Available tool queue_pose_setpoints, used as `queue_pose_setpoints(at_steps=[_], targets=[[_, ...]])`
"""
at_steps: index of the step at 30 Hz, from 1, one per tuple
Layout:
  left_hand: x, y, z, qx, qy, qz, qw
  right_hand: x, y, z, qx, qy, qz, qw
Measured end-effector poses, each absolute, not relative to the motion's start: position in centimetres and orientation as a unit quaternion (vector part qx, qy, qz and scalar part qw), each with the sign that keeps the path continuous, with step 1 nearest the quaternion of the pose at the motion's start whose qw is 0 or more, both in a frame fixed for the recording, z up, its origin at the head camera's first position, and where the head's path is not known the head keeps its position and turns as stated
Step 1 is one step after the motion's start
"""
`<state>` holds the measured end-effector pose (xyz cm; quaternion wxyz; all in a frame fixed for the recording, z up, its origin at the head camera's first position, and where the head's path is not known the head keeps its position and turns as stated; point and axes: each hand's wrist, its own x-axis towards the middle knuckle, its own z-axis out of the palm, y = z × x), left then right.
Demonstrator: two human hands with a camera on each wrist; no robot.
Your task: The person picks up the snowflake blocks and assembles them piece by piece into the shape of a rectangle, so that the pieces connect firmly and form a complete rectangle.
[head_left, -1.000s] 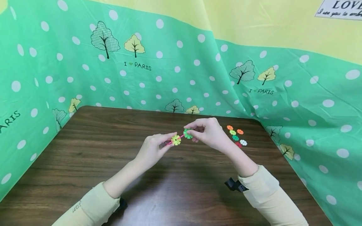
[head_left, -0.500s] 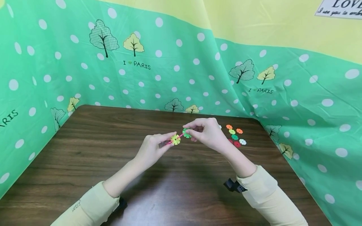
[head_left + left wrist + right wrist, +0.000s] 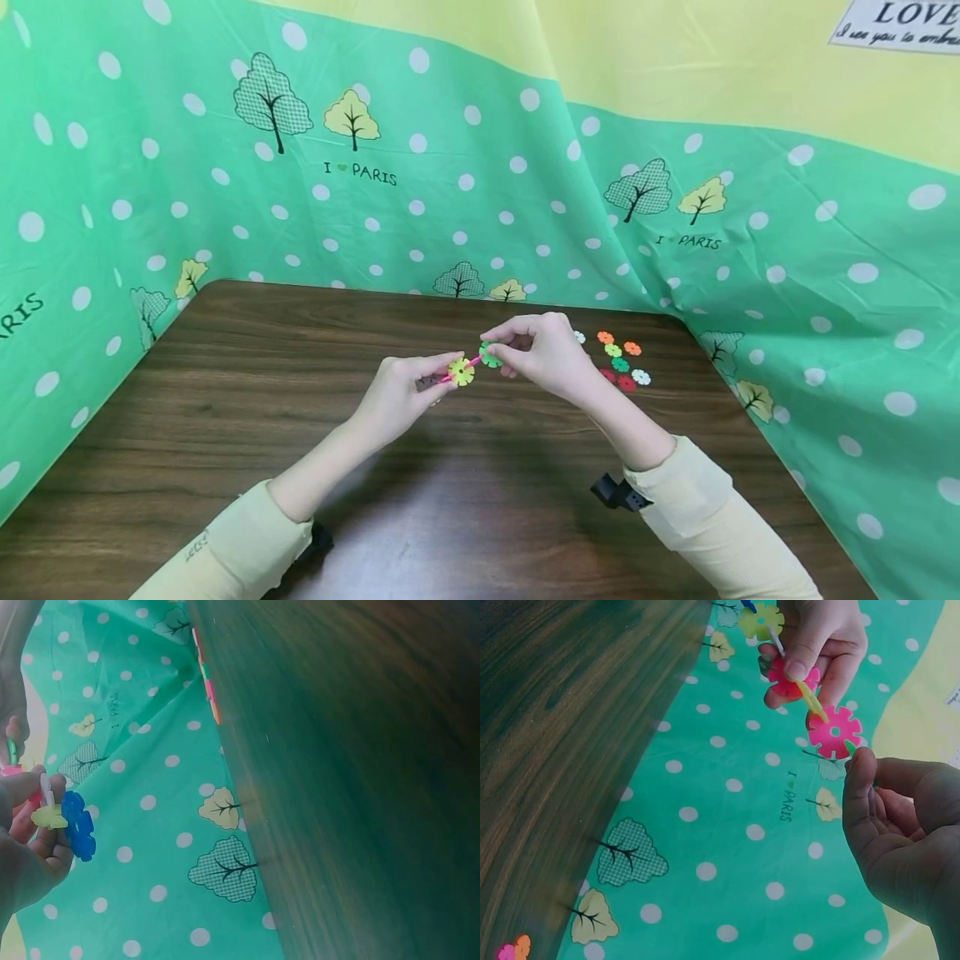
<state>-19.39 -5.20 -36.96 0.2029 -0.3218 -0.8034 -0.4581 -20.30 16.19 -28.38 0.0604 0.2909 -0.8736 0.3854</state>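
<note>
Over the table, my two hands hold a chain of notched, flower-shaped plastic discs. My left hand pinches the chain at a pink disc, seen in the right wrist view. Beyond those fingers hang a white disc, a yellow-green disc and a blue disc. Toward the other hand come a yellow disc, then another pink disc. A green disc meets that pink disc edge to edge, and my right hand pinches it between thumb and fingers. The fingers partly cover the green disc.
Loose discs lie on the brown wooden table, right of my right hand: orange, yellow-green, green, red and white ones. A green dotted cloth hangs behind the table.
Both hands keep their pinch on the chain and stay nearly in place. The right hand has shifted slightly left, uncovering more of a red and a white disc behind it.
</note>
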Motion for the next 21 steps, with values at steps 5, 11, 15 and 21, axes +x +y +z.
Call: queue_pose_setpoints(at_steps=[5, 11, 15, 21], targets=[[-19.31, -5.27, -36.86, -0.324, -0.806, -0.444, 0.217, -20.15, 15.98, -28.16, 0.294, -0.875, 0.378, 0.068], [-19.12, -5.27, -36.75, -0.33, -0.805, -0.428, 0.244, -20.0, 15.74, -27.98, 0.3, -0.878, 0.365, 0.074], [-19.12, -5.27, -36.89, -0.328, -0.808, -0.413, 0.262, -20.03, 15.68, -28.01, 0.304, -0.878, 0.362, 0.076], [-19.15, -4.92, -36.6, -0.322, -0.808, -0.432, 0.238, -20.28, 16.17, -27.81, 0.306, -0.873, 0.372, 0.072]])
